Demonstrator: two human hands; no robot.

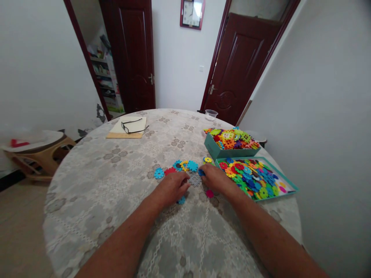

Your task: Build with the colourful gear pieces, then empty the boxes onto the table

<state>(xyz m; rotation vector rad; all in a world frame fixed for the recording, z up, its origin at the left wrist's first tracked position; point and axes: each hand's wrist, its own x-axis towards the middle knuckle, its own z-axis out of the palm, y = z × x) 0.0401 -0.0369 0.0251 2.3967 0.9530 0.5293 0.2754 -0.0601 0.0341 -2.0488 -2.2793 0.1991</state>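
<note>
Both my hands rest on a round table covered with a patterned cloth (116, 185). My left hand (173, 188) is curled, fingertips at a grey gear-shaped plastic piece (195, 180), with a blue piece (181, 200) under its edge. My right hand (213, 178) is curled on the other side of the grey piece, fingers by a blue piece (201, 172). Several loose pieces lie just beyond: blue (159, 173), red (169, 170), blue and yellow (185, 165). A pink piece (209, 193) lies below my right hand.
A teal box (216, 152) and a teal lid tray (285, 181), both filled with coloured pieces, stand at the right. Glasses (133, 126) lie on a notebook (127, 133) at the far left. A small clear bowl (211, 114) sits at the far edge. Stools (37, 148) stand left.
</note>
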